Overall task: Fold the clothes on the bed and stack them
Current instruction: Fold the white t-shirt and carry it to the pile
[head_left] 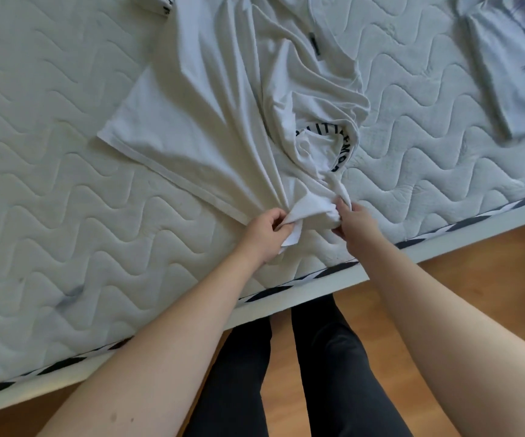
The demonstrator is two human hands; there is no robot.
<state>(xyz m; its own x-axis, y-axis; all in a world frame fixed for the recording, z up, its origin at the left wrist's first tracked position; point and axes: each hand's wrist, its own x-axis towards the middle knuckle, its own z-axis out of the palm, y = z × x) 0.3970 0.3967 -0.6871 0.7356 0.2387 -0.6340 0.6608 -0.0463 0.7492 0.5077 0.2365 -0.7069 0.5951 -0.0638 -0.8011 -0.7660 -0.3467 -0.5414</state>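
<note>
**Head view: both hands gripping a bunched white T-shirt at the mattress edge**

Quilted white mattress (pixel 50 171) with a wavy stitched pattern fills most of the head view, edged by a black-and-white striped band (pixel 264 293) above a white bed frame (pixel 292 298); wooden floor (pixel 463 269) lies beyond it, where the person's legs in dark trousers (pixel 327 367) stand. A crumpled white cotton T-shirt (pixel 210 115) with black lettering around its neckline (pixel 344 146) lies spread on the mattress, its fabric drawn into folds converging toward the near edge. The left hand (pixel 267 231) has its fingers curled round a gathered corner of this shirt. The right hand (pixel 351 220), just beside it, likewise pinches the bunched fabric. A folded pale-grey printed garment (pixel 513 70) rests flat on the mattress at upper right, well apart from the T-shirt.
</note>
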